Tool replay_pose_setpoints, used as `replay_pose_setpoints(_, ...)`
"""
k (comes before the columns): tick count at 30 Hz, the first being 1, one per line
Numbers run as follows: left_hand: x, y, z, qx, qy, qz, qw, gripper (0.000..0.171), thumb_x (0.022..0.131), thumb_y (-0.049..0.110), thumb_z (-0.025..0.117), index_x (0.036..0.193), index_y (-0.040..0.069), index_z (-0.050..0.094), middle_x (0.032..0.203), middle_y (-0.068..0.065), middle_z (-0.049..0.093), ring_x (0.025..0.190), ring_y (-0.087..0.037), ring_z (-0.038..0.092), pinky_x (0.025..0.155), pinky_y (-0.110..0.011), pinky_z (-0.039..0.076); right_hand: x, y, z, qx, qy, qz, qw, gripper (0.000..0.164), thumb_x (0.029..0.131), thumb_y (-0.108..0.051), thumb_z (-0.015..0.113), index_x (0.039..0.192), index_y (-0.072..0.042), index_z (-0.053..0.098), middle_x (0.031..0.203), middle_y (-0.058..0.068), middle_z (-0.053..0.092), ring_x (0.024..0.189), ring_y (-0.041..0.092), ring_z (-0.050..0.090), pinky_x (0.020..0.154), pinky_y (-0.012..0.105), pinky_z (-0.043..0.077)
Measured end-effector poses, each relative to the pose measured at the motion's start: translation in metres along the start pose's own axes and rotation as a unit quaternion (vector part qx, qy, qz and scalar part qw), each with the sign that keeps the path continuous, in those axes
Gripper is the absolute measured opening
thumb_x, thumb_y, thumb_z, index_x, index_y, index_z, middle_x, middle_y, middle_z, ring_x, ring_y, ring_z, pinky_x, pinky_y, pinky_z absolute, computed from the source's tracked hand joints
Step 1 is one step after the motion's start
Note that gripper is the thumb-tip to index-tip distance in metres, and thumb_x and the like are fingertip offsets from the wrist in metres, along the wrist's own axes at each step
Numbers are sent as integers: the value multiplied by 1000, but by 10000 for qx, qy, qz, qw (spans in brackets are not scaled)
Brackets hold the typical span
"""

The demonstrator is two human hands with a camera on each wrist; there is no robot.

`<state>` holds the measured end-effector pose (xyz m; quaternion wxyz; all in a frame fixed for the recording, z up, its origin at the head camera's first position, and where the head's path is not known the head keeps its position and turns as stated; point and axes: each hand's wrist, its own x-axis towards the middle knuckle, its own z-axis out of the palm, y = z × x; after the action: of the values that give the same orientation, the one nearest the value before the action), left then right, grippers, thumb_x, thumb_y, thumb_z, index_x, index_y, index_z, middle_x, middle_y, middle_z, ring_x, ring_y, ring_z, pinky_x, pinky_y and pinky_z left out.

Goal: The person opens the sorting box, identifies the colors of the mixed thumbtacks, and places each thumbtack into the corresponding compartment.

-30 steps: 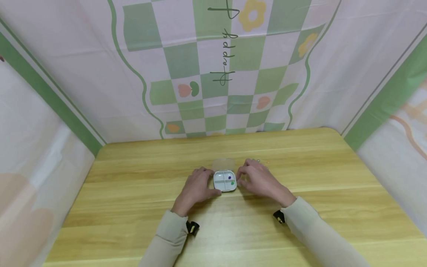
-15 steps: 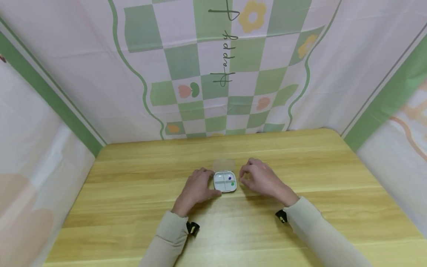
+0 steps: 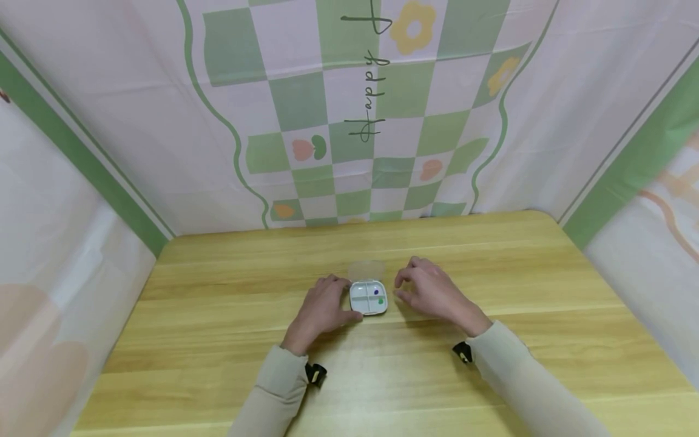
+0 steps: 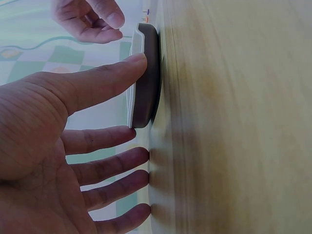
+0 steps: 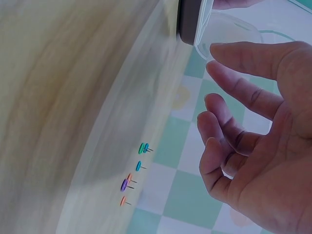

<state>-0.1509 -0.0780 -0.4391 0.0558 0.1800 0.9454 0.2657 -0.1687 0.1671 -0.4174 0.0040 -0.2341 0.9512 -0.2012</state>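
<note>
A small pill box (image 3: 359, 303) with a white divided inside and a dark outer base sits mid-table, its clear lid (image 3: 366, 271) folded back behind it. Purple (image 3: 376, 292) and green (image 3: 381, 301) spots, likely thumbtacks, show in the right-hand compartments. My left hand (image 3: 322, 306) holds the box at its left side, thumb on the front edge and index finger at the rear corner; the other fingertips touch the table. Just right of the box, my right hand (image 3: 431, 291) hovers apart from it, fingers loosely bent, thumb and index slightly separated, nothing visible between them.
Several loose thumbtacks, including a purple one (image 5: 124, 185) and a blue one (image 5: 138, 166), lie on the wooden table (image 3: 218, 340) near the right hand, which hides them in the head view. A patterned curtain (image 3: 349, 97) hangs behind the table's far edge.
My right hand has drawn away from the box's right side, moving a little right and back. The left hand and the box have stayed in place.
</note>
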Motion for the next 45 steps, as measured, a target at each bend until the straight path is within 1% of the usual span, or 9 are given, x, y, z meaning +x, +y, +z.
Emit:
replay_pose_setpoints(6,0,0,0,5,-13,10,10000,70,69,44,76,124,6,54,117,-8,54,106,-25,47,88,-41,38,1,4,1,-64,60,-92,9999,14,80,-27,68,91,-19,67,90,-2,51,79,13,44,69,31,37)
replay_pose_setpoints(13,0,0,0,-28,-23,1,10000,71,69,44,76,124,6,53,117,-8,54,106,-25,47,88,-41,38,1,7,1,-27,114,-85,9999,13,80,-25,69,90,-18,67,90,-1,52,80,14,44,68,32,38)
replay_pose_setpoints(22,0,0,0,-18,-17,1,10000,70,69,44,76,124,6,53,117,-8,54,107,-25,47,88,-41,37,1,11,-1,-78,149,-16,9999,11,79,-24,69,89,-19,66,90,-1,52,80,15,45,69,33,38)
replay_pose_setpoints(29,1,0,0,5,-25,5,10000,70,69,44,76,124,6,54,117,-8,54,107,-26,47,89,-42,37,-2,15,-1,-80,173,-23,9998,12,79,-24,69,90,-18,66,91,-1,53,81,16,46,71,34,38)
replay_pose_setpoints(35,0,0,-1,-5,-68,-44,10000,71,69,44,76,125,6,53,118,-8,54,108,-26,46,90,-41,37,-3,18,-1,-162,219,-10,9996,14,79,-25,70,90,-18,66,91,-1,53,80,15,45,70,33,37)
replay_pose_setpoints(45,1,0,0,-38,-54,-23,10000,71,69,44,76,125,6,53,118,-8,54,108,-26,47,91,-42,36,-4,23,-4,-264,254,100,9993,17,78,-26,70,93,-17,66,90,1,53,79,16,44,70,34,36)
